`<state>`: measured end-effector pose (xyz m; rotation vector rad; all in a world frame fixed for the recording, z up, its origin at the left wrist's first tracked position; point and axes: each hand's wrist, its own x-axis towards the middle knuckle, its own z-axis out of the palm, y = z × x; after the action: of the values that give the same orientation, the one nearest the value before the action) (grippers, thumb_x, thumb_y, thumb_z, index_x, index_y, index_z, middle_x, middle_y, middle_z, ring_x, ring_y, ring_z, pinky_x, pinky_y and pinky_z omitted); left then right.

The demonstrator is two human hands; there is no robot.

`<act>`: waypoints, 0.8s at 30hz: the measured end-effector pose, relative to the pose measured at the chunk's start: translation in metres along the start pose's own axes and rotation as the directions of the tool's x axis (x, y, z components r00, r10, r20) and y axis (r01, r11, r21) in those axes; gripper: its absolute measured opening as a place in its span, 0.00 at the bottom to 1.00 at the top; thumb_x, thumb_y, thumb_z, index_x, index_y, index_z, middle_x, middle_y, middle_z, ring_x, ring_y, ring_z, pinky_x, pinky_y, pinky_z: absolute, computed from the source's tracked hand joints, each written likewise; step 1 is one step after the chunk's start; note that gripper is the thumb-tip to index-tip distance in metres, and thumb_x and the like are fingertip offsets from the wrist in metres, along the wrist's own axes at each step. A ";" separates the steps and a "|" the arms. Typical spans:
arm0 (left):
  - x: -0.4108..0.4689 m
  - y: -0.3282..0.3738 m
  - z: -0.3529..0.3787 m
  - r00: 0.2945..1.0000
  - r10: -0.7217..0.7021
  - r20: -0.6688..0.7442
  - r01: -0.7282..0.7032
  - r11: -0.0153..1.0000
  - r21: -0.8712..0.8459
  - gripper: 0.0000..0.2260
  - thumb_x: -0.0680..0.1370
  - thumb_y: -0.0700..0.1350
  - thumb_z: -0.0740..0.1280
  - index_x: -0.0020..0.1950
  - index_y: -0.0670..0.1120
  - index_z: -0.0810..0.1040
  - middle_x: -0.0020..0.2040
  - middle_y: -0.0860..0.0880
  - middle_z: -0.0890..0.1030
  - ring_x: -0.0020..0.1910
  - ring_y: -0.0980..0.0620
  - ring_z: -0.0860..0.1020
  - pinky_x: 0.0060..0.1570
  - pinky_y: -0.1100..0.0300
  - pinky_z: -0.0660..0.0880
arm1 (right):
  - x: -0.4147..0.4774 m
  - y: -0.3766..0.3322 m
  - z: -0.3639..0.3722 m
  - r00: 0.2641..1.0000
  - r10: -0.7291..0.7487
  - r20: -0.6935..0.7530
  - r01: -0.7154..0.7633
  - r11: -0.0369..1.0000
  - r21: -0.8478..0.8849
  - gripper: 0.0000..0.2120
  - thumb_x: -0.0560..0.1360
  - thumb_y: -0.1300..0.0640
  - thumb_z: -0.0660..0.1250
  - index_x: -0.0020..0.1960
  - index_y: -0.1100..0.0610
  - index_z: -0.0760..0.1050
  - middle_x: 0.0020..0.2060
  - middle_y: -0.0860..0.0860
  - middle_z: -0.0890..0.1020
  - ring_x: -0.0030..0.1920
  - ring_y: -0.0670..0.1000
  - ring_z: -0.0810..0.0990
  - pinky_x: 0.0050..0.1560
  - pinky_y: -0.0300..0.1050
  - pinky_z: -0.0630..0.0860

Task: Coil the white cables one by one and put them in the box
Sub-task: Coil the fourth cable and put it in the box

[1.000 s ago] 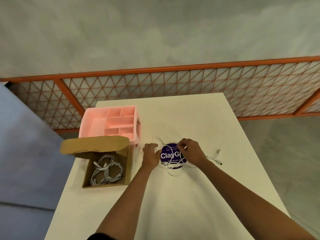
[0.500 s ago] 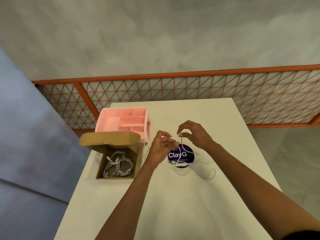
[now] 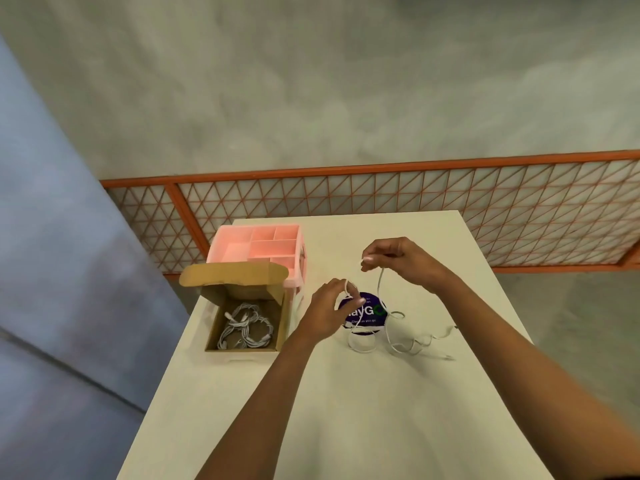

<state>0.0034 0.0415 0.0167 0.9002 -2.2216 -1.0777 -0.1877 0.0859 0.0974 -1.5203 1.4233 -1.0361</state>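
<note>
white cable (image 3: 380, 289): mid-frame, one end looped in the left hand, the rest trailing loose on the bench (image 3: 346, 410) to the right. left to right: cardboard box (image 3: 213, 327), flap open, centre-left, coiled cables (image 3: 244, 329) inside; pink organiser (image 3: 256, 242) just behind it; left hand (image 3: 329, 310) pinching a small loop over a purple round sticker (image 3: 367, 311); right hand (image 3: 401, 259) higher, pinching the strand clear of the bench. hands apart, both on the same cable. risks, my read: springy wire, so the loop may slip from the left pinch if the right pulls hard; the dragged tail may kink or knot. counts: 1 box, 1 organiser, 1 loose cable as far as i can tell, maybe three coils in the box, too tangled to be sure.
</note>
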 end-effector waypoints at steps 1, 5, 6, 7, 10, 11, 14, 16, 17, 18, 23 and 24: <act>-0.001 0.003 0.002 0.999 -0.045 -0.011 0.045 0.999 -0.020 0.08 0.78 0.50 0.66 0.44 0.47 0.76 0.47 0.50 0.79 0.51 0.54 0.77 0.53 0.63 0.69 | -0.002 -0.001 0.000 1.000 -0.003 -0.009 0.003 1.000 0.011 0.06 0.77 0.62 0.65 0.48 0.64 0.79 0.42 0.57 0.83 0.43 0.47 0.82 0.48 0.32 0.76; -0.006 0.017 0.001 0.981 -0.188 0.045 0.194 0.957 -0.214 0.17 0.82 0.51 0.57 0.40 0.45 0.78 0.47 0.47 0.82 0.51 0.57 0.78 0.52 0.73 0.66 | -0.007 -0.003 0.000 0.989 0.019 -0.148 -0.012 0.999 0.047 0.06 0.78 0.60 0.64 0.48 0.61 0.78 0.38 0.52 0.81 0.39 0.45 0.78 0.45 0.33 0.75; -0.008 0.019 -0.001 0.978 -0.202 0.057 0.210 0.941 -0.267 0.18 0.83 0.50 0.56 0.39 0.44 0.77 0.45 0.47 0.83 0.49 0.57 0.79 0.51 0.77 0.66 | -0.007 -0.003 0.000 0.978 0.028 -0.208 -0.018 0.998 0.053 0.06 0.78 0.59 0.64 0.48 0.61 0.78 0.37 0.49 0.80 0.39 0.45 0.77 0.45 0.34 0.74; -0.010 0.021 -0.001 0.974 -0.215 0.065 0.225 0.925 -0.307 0.18 0.83 0.50 0.55 0.39 0.44 0.76 0.42 0.48 0.83 0.48 0.56 0.79 0.50 0.78 0.66 | -0.007 -0.003 -0.002 0.963 0.033 -0.268 -0.021 0.999 0.048 0.06 0.78 0.58 0.64 0.48 0.60 0.78 0.37 0.47 0.80 0.38 0.45 0.75 0.45 0.35 0.73; -0.016 0.023 -0.004 0.962 -0.265 0.069 0.268 0.859 -0.436 0.18 0.83 0.49 0.55 0.37 0.44 0.74 0.32 0.51 0.79 0.47 0.52 0.81 0.55 0.70 0.69 | -0.004 -0.001 -0.007 0.915 0.045 -0.402 -0.049 0.999 0.001 0.07 0.77 0.54 0.66 0.46 0.57 0.80 0.37 0.52 0.81 0.39 0.47 0.73 0.47 0.44 0.72; -0.017 0.023 -0.006 0.959 -0.275 0.066 0.271 0.826 -0.495 0.18 0.83 0.49 0.55 0.37 0.44 0.73 0.29 0.51 0.75 0.44 0.50 0.81 0.56 0.65 0.71 | -0.004 0.000 -0.009 0.897 0.050 -0.439 -0.061 0.998 -0.012 0.07 0.77 0.53 0.66 0.46 0.55 0.80 0.39 0.55 0.81 0.39 0.49 0.72 0.47 0.47 0.72; -0.016 0.030 -0.013 0.942 -0.328 0.062 0.269 0.634 -0.725 0.16 0.82 0.48 0.57 0.37 0.43 0.72 0.25 0.51 0.62 0.30 0.53 0.70 0.48 0.58 0.76 | -0.004 0.001 -0.009 0.852 0.054 -0.521 -0.089 0.995 -0.041 0.06 0.77 0.53 0.66 0.45 0.54 0.80 0.38 0.57 0.81 0.34 0.48 0.69 0.40 0.40 0.70; -0.015 0.036 -0.019 0.935 -0.344 0.090 0.268 0.514 -0.815 0.15 0.82 0.49 0.58 0.38 0.43 0.72 0.24 0.53 0.60 0.24 0.57 0.62 0.35 0.63 0.73 | -0.004 0.003 -0.008 0.827 0.050 -0.559 -0.111 0.991 -0.075 0.07 0.77 0.54 0.66 0.47 0.57 0.80 0.37 0.55 0.80 0.31 0.46 0.67 0.33 0.30 0.65; -0.013 0.038 -0.022 0.937 -0.332 0.110 0.262 0.459 -0.849 0.15 0.81 0.49 0.57 0.39 0.43 0.72 0.23 0.54 0.60 0.22 0.58 0.60 0.30 0.65 0.68 | -0.004 0.005 -0.008 0.815 0.049 -0.578 -0.128 0.987 -0.097 0.08 0.77 0.54 0.66 0.47 0.58 0.80 0.36 0.53 0.78 0.30 0.45 0.67 0.31 0.29 0.64; -0.012 0.040 -0.025 0.940 -0.315 0.130 0.255 0.397 -0.882 0.15 0.82 0.49 0.56 0.39 0.43 0.71 0.23 0.55 0.60 0.21 0.59 0.59 0.26 0.66 0.65 | -0.004 0.006 -0.007 0.803 0.048 -0.594 -0.150 0.981 -0.122 0.08 0.77 0.54 0.66 0.47 0.58 0.80 0.35 0.53 0.77 0.30 0.44 0.67 0.31 0.29 0.64; -0.004 0.043 -0.042 0.968 -0.240 0.076 0.139 0.256 -0.957 0.14 0.83 0.48 0.54 0.52 0.41 0.75 0.22 0.55 0.61 0.20 0.60 0.58 0.21 0.69 0.58 | -0.007 0.017 0.002 0.865 0.064 -0.498 -0.238 0.925 -0.296 0.08 0.77 0.55 0.67 0.45 0.59 0.82 0.30 0.51 0.75 0.29 0.44 0.69 0.29 0.27 0.66; -0.001 0.043 -0.045 0.972 -0.230 0.049 0.114 0.281 -0.953 0.15 0.83 0.48 0.54 0.57 0.41 0.75 0.23 0.55 0.62 0.20 0.60 0.59 0.22 0.69 0.59 | -0.007 0.019 0.006 0.900 0.089 -0.428 -0.248 0.910 -0.332 0.08 0.76 0.55 0.67 0.45 0.58 0.82 0.30 0.51 0.76 0.29 0.45 0.70 0.30 0.28 0.66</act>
<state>0.0195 0.0410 0.0768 0.5641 -0.9398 -2.0538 -0.1892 0.0921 0.0770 -1.4545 2.1154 -1.0462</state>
